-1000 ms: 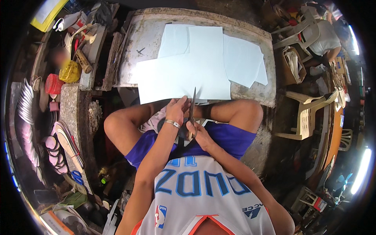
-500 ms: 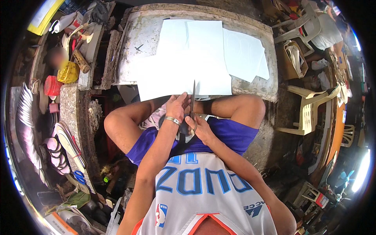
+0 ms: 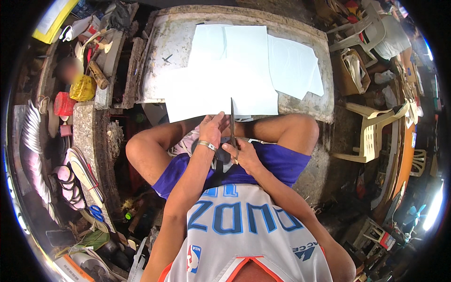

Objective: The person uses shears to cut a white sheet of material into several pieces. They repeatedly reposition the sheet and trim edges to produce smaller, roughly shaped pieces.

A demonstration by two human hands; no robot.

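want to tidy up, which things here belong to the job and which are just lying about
In use, apparently:
dark scissors, in the right hand
white sheet, at the left hand
table under the sheet

Lying about:
blue-handled scissors
yellow bundle
cream chair

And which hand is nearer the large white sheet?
Left. The left hand is at the near edge of the large white sheet; the right hand is farther back, gripping scissors.

white, perhaps faintly bluish sheets, dark scissors, purple shorts, brown-mottled grey tabletop
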